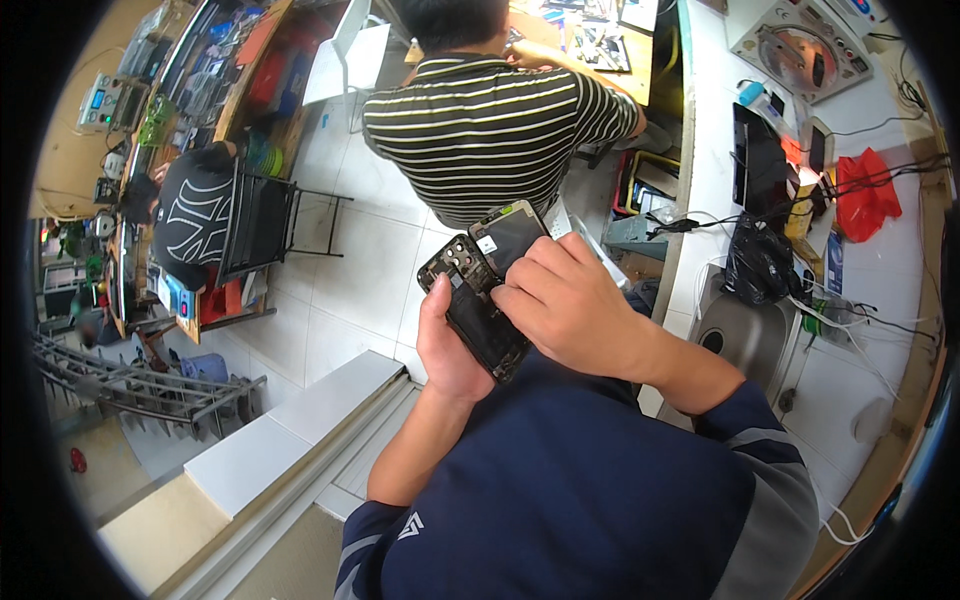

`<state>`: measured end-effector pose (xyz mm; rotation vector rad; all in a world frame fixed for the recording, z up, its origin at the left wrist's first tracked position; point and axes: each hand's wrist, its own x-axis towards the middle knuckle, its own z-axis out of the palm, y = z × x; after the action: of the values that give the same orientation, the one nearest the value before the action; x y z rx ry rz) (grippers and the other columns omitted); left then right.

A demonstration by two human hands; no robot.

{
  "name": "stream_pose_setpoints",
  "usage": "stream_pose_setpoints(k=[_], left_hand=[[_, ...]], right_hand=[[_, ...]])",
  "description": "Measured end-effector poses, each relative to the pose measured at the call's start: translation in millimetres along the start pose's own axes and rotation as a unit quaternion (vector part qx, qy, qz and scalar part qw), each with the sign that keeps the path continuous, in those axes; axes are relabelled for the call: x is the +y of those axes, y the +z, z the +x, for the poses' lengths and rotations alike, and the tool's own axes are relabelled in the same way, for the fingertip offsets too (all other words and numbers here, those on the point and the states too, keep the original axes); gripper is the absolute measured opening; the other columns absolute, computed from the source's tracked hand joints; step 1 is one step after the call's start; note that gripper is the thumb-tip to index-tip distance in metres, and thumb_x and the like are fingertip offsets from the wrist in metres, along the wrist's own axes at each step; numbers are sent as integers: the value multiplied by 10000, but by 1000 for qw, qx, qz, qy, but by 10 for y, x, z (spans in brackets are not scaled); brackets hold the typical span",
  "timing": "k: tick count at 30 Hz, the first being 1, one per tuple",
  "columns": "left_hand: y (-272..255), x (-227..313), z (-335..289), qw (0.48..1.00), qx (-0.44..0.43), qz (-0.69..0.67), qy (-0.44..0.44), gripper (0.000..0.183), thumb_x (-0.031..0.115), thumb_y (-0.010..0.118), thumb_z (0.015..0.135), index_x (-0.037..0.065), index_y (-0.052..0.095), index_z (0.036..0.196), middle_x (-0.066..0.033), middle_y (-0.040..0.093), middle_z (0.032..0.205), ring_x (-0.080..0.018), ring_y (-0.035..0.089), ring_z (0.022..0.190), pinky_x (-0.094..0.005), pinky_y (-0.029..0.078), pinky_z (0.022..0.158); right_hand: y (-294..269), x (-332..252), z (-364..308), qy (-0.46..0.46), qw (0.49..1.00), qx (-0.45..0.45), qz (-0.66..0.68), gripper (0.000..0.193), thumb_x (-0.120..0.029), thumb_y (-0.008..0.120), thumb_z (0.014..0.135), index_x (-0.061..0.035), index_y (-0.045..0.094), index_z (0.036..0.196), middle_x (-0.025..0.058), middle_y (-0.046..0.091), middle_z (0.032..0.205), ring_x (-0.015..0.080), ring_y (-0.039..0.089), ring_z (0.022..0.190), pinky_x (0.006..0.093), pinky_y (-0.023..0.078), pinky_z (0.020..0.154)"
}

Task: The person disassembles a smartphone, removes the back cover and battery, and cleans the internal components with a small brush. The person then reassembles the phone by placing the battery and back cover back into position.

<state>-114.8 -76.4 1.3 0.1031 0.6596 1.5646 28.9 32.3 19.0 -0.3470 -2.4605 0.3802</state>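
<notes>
An opened smartphone's body (485, 325) lies in my left hand (447, 348), its dark inside facing up and camera openings at the far end. My left thumb presses along its left edge and the palm supports it from below. Beside it, tilted to the upper right, is the phone's separated panel (515, 238), dark with a pale rim and a small white label. My right hand (575, 305) has its fingers curled at the panel's lower edge, fingertips pinched close to the phone body. What lies between the fingertips is partly hidden.
Just ahead sits a person in a striped shirt (480, 125) at a workbench (637, 65). Another person (195, 215) sits at the left bench. To the right, a counter holds a metal sink (745, 335), a black plastic bag (760, 262), a red bag (865, 195) and cables.
</notes>
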Motion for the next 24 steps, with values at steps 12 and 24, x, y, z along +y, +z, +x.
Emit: stream_pose_setpoints(k=[12,24], left_hand=[[-106,264,-176,984,46,157,72,644,517,422,1078,28,522,1484,-150,640,1404,-261,633,1302,-416,524,1103],[-883,1075,-323,993,32,63,93,675,558,355,1096,35,535,1484,-131,665,1373,-247,653,1263,-404,536,1070]], right_hand=[[378,-100,329,-37,999,3,26,104,-148,669,770,-80,596,740,49,511,794,225,526,830,369,413,745],[1160,-735,1006,20,1000,-9,13,122,-136,704,763,-83,601,723,62,510,796,240,521,824,376,415,732]])
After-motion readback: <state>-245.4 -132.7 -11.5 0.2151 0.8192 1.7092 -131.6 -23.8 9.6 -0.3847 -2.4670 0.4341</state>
